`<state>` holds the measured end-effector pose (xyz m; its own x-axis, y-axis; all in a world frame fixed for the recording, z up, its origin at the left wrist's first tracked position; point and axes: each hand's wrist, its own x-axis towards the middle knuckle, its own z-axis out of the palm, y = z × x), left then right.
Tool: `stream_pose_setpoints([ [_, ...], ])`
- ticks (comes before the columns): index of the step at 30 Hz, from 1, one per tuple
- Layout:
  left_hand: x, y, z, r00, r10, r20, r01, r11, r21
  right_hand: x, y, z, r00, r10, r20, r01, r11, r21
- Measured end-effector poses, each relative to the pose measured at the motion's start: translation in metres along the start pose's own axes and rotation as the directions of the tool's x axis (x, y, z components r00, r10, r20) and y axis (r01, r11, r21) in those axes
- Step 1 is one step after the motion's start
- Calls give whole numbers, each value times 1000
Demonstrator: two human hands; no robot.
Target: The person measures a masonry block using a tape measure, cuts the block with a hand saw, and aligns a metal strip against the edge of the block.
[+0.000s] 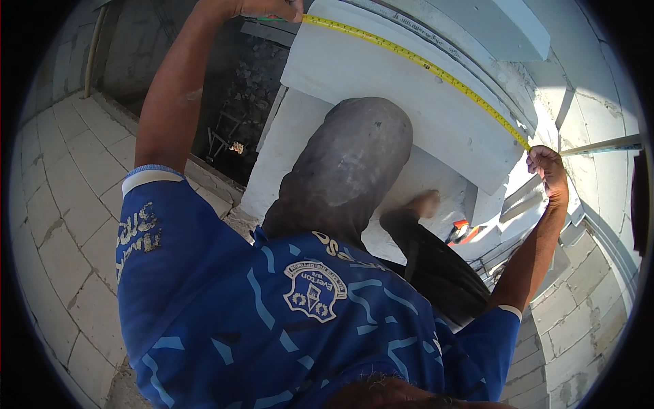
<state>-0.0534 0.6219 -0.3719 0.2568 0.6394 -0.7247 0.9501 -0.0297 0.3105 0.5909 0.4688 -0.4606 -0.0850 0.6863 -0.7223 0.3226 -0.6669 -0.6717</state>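
the yellow tape [427, 65] slants rightward and toward the body from the left hand [269, 7] to the right hand [548, 168], both pinching it, along the white slab [361, 65].

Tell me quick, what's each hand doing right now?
Left hand: closed on the yellow measuring tape.
Right hand: closed on the tape's other visible end.

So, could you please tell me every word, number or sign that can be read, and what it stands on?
I won't copy wording, only place it:
Blue shirt: pale chest lettering, partly hidden.
Crest: small, legible words and digits.
Left sleeve: worn lettering, hard to read.
Yellow tape measure: numbers too small to read.
Pale strip beyond: marks too small to read.
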Motion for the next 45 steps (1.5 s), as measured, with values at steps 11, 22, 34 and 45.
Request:
stream_pose_setpoints([
  [11, 17, -3, -2, 999, 17, 28, -18, 999, 40, -4, 13, -17, 995, 78, -70, -79, 997, -11],
  [22, 28, -10, -1, 998, 39, 39, -42, 997, 63, 3, 19, -19, 994, 88, -71, -89, 996, -16],
  [34, 33, -4, -1, 999, -5, 51, 3, 999, 41, 6, 30, -25, 991, 100, -86, -104, 994, -42],
  [45, 60, -30, 4, 997, 17, 77, -15, 999, -32, 19, 40, -25, 989, 119, -85, -121, 992, -23],
])
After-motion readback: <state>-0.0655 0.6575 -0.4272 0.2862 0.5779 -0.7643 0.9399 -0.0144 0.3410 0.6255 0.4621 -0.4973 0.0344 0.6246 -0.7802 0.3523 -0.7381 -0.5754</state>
